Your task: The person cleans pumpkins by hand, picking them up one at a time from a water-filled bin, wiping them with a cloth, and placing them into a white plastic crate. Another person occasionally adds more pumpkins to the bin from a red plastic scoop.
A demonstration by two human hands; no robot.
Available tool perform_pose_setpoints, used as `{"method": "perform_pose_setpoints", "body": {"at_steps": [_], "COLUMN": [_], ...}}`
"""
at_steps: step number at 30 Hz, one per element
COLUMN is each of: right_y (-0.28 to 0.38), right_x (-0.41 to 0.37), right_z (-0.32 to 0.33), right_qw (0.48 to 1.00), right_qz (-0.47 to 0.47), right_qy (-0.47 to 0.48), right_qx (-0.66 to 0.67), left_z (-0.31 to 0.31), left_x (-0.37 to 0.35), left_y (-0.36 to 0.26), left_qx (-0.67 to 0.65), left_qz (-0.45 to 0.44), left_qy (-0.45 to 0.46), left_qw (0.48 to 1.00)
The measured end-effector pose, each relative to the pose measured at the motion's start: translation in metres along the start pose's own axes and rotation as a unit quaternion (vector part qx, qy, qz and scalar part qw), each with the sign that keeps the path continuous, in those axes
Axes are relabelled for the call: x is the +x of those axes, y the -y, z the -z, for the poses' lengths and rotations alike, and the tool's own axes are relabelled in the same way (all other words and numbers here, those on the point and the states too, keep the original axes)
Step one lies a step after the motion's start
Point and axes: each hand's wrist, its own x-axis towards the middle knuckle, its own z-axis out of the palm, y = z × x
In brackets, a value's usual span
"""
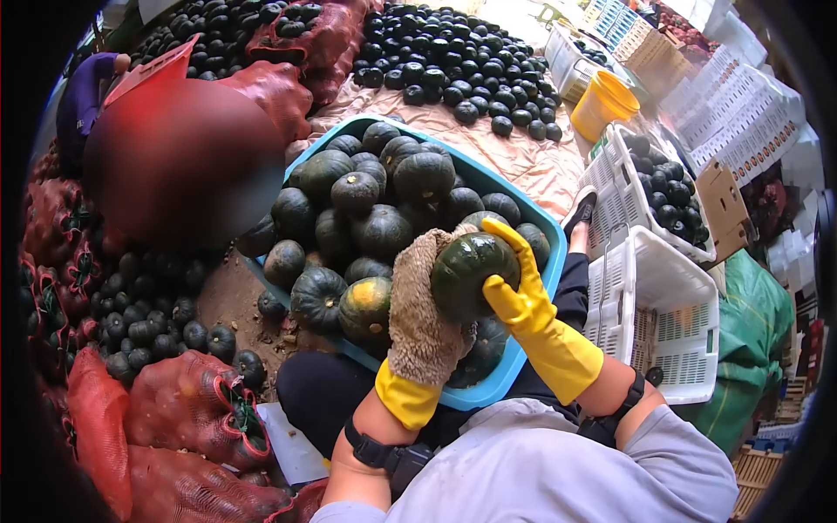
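A shiny dark green pumpkin [473, 277] is held up between my two hands, above the near right part of a blue tub [547, 216]. My left hand [427, 305] wears a yellow glove with a brown fuzzy cloth mitt over it, and presses against the pumpkin's left side. Yellow rubber covers my right hand [516, 283], whose thumb and fingers grip the pumpkin from the right. Several duller green pumpkins [384, 231] fill the tub. One of them, a pumpkin with an orange patch [366, 307], lies just left of the cloth mitt.
Red mesh sacks [196, 405] lie at the left, beside loose pumpkins [144, 327]. Another person [78, 105] is at upper left. Many small pumpkins [462, 65] cover a sheet beyond the tub. At right stand white crates [667, 318], a yellow bucket [603, 105] and a green sack [750, 331].
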Motion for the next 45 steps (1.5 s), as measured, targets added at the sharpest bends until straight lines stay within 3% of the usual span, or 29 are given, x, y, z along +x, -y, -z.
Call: {"method": "perform_pose_setpoints", "body": {"at_steps": [2,4,8,9,10,12,13,14,15,16,17,18,20,21,22,23,24,26,27,29,30,31,32,34,36,37,39,43,45], "right_y": [0.010,0.029,0.032,0.024,0.022,0.007,0.006,-0.010,-0.002,0.016,0.027,0.057,0.050,0.041,0.030,0.022,0.014,-0.021,-0.010,0.025,0.045,0.051,0.053,0.031,0.015,0.001,-0.005,-0.012,-0.013], "right_x": [0.005,0.009,0.004,0.001,0.000,-0.001,0.000,0.007,0.008,0.009,0.007,0.010,0.005,0.007,0.007,0.007,0.007,0.016,0.017,0.015,0.018,0.016,0.016,0.020,0.031,0.037,0.035,0.019,0.017], "right_z": [0.008,0.012,0.011,0.010,0.006,-0.018,-0.032,-0.030,-0.019,-0.011,-0.010,-0.023,-0.019,-0.022,-0.032,-0.042,-0.050,-0.025,-0.008,-0.008,-0.011,-0.011,-0.012,-0.026,-0.029,-0.026,-0.023,-0.030,-0.037], "right_qw": [0.977,0.900,0.929,0.969,0.991,0.978,0.977,0.985,0.975,0.919,0.933,0.899,0.927,0.982,0.996,0.985,0.982,0.991,0.963,0.923,0.843,0.918,0.965,0.995,0.973,0.941,0.946,0.938,0.941], "right_qz": [0.074,0.131,0.114,0.041,-0.105,-0.121,-0.096,-0.034,0.008,0.048,0.064,0.059,0.055,-0.012,-0.084,-0.127,-0.133,0.013,0.048,0.068,0.160,0.076,-0.010,-0.046,0.032,0.121,0.131,0.159,0.145], "right_qy": [0.039,0.119,0.133,0.111,0.078,-0.046,-0.130,-0.170,-0.114,-0.052,0.029,0.087,0.093,0.060,0.023,-0.040,-0.106,-0.085,-0.044,0.064,0.124,0.133,0.138,0.034,-0.037,-0.078,-0.077,-0.082,-0.102], "right_qx": [-0.199,-0.398,-0.325,-0.216,-0.022,0.163,0.139,0.012,-0.192,-0.387,-0.354,-0.425,-0.358,-0.180,0.006,0.108,0.084,-0.098,-0.260,-0.374,-0.499,-0.365,-0.221,-0.083,-0.223,-0.305,-0.285,-0.297,-0.288], "left_z": [-0.011,-0.001,0.009,0.008,0.007,-0.012,-0.016,-0.018,-0.018,-0.011,-0.005,0.008,0.023,0.024,0.022,0.013,0.005,-0.007,-0.001,0.012,0.019,0.026,0.022,0.011,0.003,0.000,-0.003,-0.005,-0.004], "left_x": [0.001,0.001,-0.001,-0.001,-0.002,-0.006,0.003,0.009,0.010,0.009,0.009,0.009,0.007,0.005,-0.004,-0.007,-0.003,0.003,0.005,0.010,0.009,0.007,0.001,0.000,0.008,0.025,0.033,0.004,0.003], "left_y": [-0.001,0.003,0.008,0.008,0.009,0.009,0.002,-0.004,-0.008,-0.006,-0.004,-0.003,-0.002,-0.003,-0.008,-0.006,-0.001,0.004,0.004,0.012,0.015,0.007,0.007,0.004,-0.004,-0.015,-0.015,0.003,0.003], "left_qx": [-0.075,-0.057,-0.036,-0.004,0.029,0.078,-0.011,-0.078,-0.163,-0.120,-0.076,-0.089,-0.122,-0.128,-0.095,-0.060,-0.068,-0.094,-0.075,-0.073,-0.088,-0.164,-0.099,-0.036,-0.044,-0.152,-0.214,-0.085,-0.071], "left_qz": [0.043,0.001,0.005,0.009,0.012,0.019,0.051,0.072,0.101,0.064,0.027,0.013,0.046,0.089,0.172,0.110,0.111,0.119,0.088,0.026,-0.003,0.032,0.028,0.039,0.074,0.136,0.159,0.052,0.072], "left_qy": [-0.036,-0.016,0.025,0.032,0.039,-0.007,-0.039,-0.068,-0.088,-0.081,-0.077,-0.053,-0.010,-0.006,0.009,-0.063,-0.086,-0.118,-0.102,-0.052,-0.014,-0.012,-0.030,-0.056,-0.078,-0.083,-0.090,-0.083,-0.068], "left_qw": [0.996,0.998,0.999,0.999,0.999,0.997,0.998,0.992,0.977,0.987,0.994,0.995,0.991,0.988,0.980,0.990,0.988,0.981,0.988,0.996,0.996,0.986,0.994,0.997,0.993,0.975,0.960,0.992,0.992]}}
